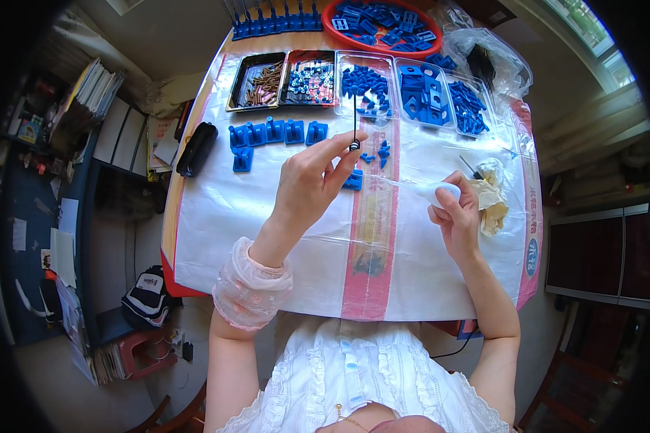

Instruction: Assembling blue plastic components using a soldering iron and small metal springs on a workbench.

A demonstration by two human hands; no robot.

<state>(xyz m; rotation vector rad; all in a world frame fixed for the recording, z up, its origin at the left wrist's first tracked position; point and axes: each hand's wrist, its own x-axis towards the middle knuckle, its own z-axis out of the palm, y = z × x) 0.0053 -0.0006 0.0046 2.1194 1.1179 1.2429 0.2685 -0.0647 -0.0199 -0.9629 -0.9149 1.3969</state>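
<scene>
My left hand (307,179) is raised over the middle of the table, thumb and fingers pinched on a thin black rod (354,119) with a dark coil at its lower end. The rod stands nearly upright. Just below the fingertips a small blue plastic part (353,180) lies on the sheet. To the right, my right hand (461,220) is closed round a white rounded object (446,193), whose kind I cannot make out. Beyond the left hand sit several blue plastic bases (274,131). A few tiny blue pieces (383,153) lie near the rod.
Along the back stand trays of brown screws (265,83), nuts (307,79) and blue parts (367,83). Behind them are a red basin (330,27) and blue bases with upright rods (278,27). A black case (196,149) lies left; crumpled tissue (492,206) and a screwdriver (471,166) lie right.
</scene>
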